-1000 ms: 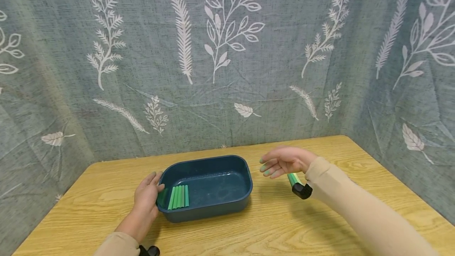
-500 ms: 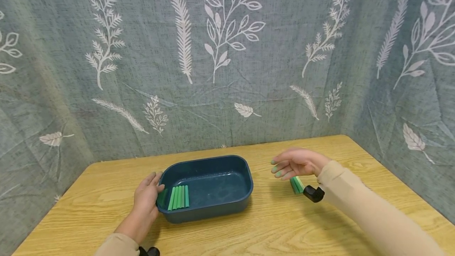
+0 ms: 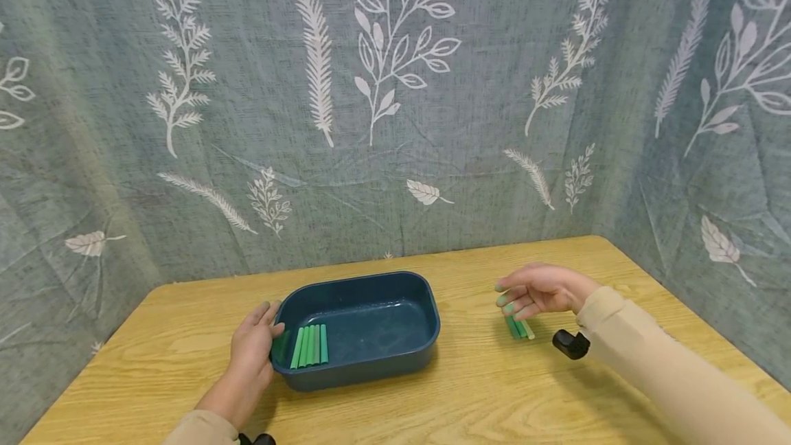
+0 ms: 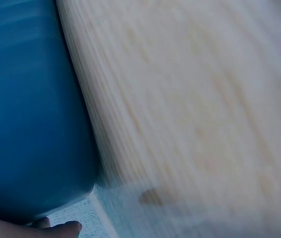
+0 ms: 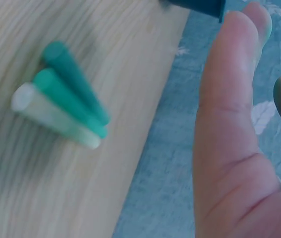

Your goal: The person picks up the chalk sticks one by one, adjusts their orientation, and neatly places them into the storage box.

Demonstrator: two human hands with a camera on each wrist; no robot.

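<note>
My left hand holds the left end of a dark blue plastic bin, its thumb over the rim and its fingers along the outside. Several green and teal chalk sticks lie side by side in the bin's left end. To the right of the bin, my right hand hovers with loosely bent fingers and green-tinged fingertips. Beneath it, on the table, lie 3 more sticks, clearest in the right wrist view: a teal chalk stick, a green chalk stick and a pale chalk stick. The right hand partly hides them in the head view.
The wooden table ends at the back and sides against a grey-green curtain with white leaf prints. A black wrist-camera mount hangs below the right sleeve.
My right hand has moved right and slightly nearer, away from the bin, to above the loose chalk sticks. The left hand and the bin have stayed in place.
</note>
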